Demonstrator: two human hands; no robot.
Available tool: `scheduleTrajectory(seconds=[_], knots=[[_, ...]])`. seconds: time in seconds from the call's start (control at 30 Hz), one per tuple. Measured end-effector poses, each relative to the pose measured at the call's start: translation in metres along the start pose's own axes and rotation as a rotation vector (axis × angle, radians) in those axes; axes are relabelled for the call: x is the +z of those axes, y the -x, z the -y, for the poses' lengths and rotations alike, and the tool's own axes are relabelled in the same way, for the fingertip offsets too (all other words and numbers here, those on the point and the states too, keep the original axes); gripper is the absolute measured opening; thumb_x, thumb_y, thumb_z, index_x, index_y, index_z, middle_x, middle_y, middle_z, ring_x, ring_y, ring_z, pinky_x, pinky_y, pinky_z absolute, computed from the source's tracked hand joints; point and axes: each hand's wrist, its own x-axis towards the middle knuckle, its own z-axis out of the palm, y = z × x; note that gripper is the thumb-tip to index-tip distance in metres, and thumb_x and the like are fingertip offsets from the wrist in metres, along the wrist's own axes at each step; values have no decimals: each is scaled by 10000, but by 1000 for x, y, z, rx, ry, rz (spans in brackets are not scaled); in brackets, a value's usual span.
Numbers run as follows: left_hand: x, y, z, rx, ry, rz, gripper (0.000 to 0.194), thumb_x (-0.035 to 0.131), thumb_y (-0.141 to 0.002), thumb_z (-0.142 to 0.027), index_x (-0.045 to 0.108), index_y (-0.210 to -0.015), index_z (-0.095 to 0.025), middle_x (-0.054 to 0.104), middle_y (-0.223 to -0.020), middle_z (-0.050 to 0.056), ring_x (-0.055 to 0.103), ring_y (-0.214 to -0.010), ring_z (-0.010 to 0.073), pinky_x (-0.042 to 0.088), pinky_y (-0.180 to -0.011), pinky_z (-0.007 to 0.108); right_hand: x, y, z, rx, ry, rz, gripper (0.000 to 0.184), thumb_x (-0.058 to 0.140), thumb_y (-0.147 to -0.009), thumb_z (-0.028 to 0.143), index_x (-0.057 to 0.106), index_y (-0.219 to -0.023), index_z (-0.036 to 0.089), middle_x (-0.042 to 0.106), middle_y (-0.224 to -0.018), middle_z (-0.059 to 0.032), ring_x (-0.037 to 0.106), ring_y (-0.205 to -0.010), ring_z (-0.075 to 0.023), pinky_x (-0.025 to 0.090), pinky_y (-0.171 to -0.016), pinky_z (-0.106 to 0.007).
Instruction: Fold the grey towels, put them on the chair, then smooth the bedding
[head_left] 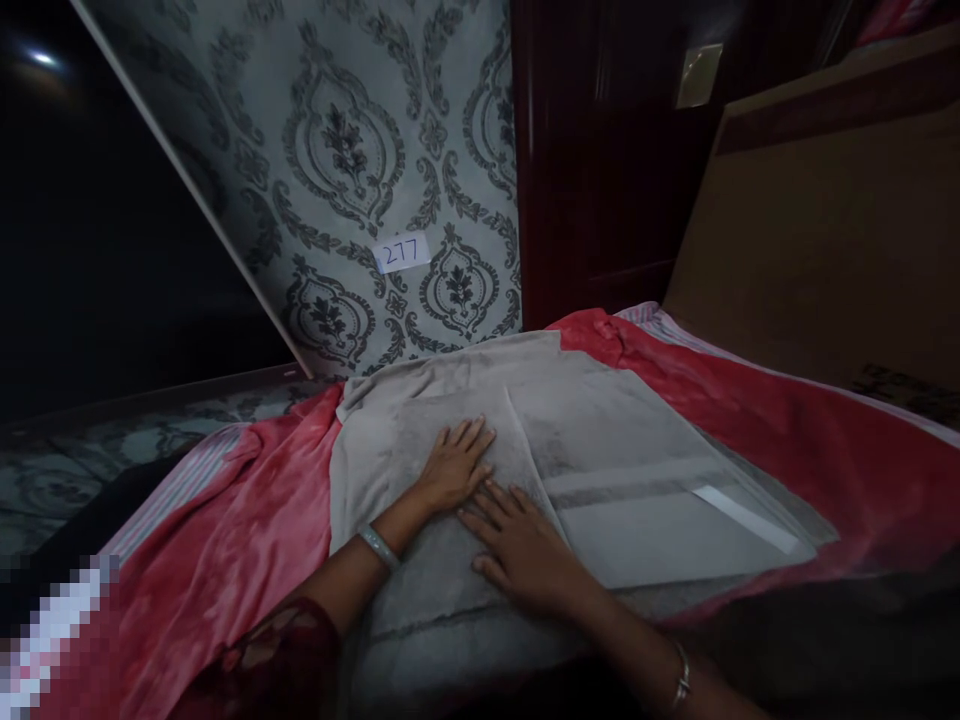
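A soft grey plush cloth (442,560) lies spread over a red blanket (247,540), with a fold edge running down its middle. My left hand (454,465) rests flat on the grey cloth, fingers stretched out. Close beside it my right hand (521,545) also lies flat on the cloth, fingers spread, its fingertips near the left hand. Neither hand holds anything. On the cloth's right part is a narrow white strip (750,520); what it is I cannot tell.
Behind the bedding stands a patterned wall (345,150) with a numbered paper label (402,252). A dark red wooden panel (592,170) and a large cardboard sheet (832,230) are at the right. A large dark screen-like panel (112,240) leans at the left.
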Motion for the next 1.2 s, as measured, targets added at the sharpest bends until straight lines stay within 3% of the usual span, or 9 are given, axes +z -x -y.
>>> scheduleTrajectory(seconds=[0.2, 0.3, 0.63, 0.83, 0.93, 1.0, 1.07, 1.2], knots=[[-4, -74, 20, -21, 70, 110, 632, 364, -988, -512, 275, -1562, -262, 211, -1652, 93, 161, -1526, 305, 147, -1197, 618, -1, 1, -2, 2, -70, 23, 623, 436, -998, 519, 307, -1569, 307, 168, -1648, -43, 71, -1528, -266, 63, -1235, -544], [-1, -97, 26, -54, 94, 111, 642, 370, -980, -534, 281, -1560, -275, 227, -1649, 80, 189, -1518, 321, 157, -1188, 630, -1, 2, -3, -2, -100, 22, 622, 439, -999, 517, 289, -1573, 330, 140, -1652, -25, 61, -1529, -257, 54, -1240, -539], [16, -97, 31, -44, 99, 18, 632, 355, -978, -570, 305, -1551, -308, 275, -1638, 43, 214, -1510, 321, 161, -1191, 629, 2, 2, -5, -22, -113, -6, 597, 448, -1006, 473, 301, -1568, 335, 178, -1644, -3, 101, -1527, -245, 68, -1246, -526], [6, -98, 24, -43, 98, 21, 615, 366, -989, -513, 314, -1551, -267, 287, -1632, 75, 206, -1512, 316, 141, -1205, 614, 7, 2, -6, -50, -89, -165, 459, 497, -976, 372, 566, -1408, 232, 475, -1513, -71, 345, -1447, -266, 257, -1206, -491], [3, -81, 6, -2, 106, 60, 634, 397, -979, -515, 330, -1545, -237, 254, -1639, 113, 180, -1520, 314, 151, -1211, 594, 9, 10, -10, -110, -162, -304, 369, 392, -1002, 312, 701, -1177, 211, 694, -1224, -90, 599, -1202, -219, 456, -1060, -399], [4, -55, -13, 71, 108, 58, 651, 449, -957, -530, 351, -1535, -246, 225, -1646, 123, 145, -1528, 320, 146, -1211, 603, 4, 19, -13, -110, -214, -412, 418, 317, -1021, 329, 718, -1061, 219, 744, -1005, -80, 684, -972, -193, 539, -896, -339], [7, -20, -36, 156, 119, 31, 636, 485, -947, -510, 369, -1525, -273, 226, -1645, 116, 118, -1533, 316, 132, -1210, 615, -5, 26, -17, -74, -222, -541, 453, 289, -1030, 376, 714, -993, 222, 740, -880, -73, 696, -846, -191, 553, -799, -316], [3, 60, -79, 379, 203, 72, 717, 539, -917, -517, 300, -1554, -290, 259, -1635, 111, 99, -1535, 321, 131, -1208, 628, -31, 20, -29, 28, -189, -705, 454, 320, -1022, 423, 704, -904, 213, 728, -856, -77, 691, -827, -199, 548, -779, -313]])
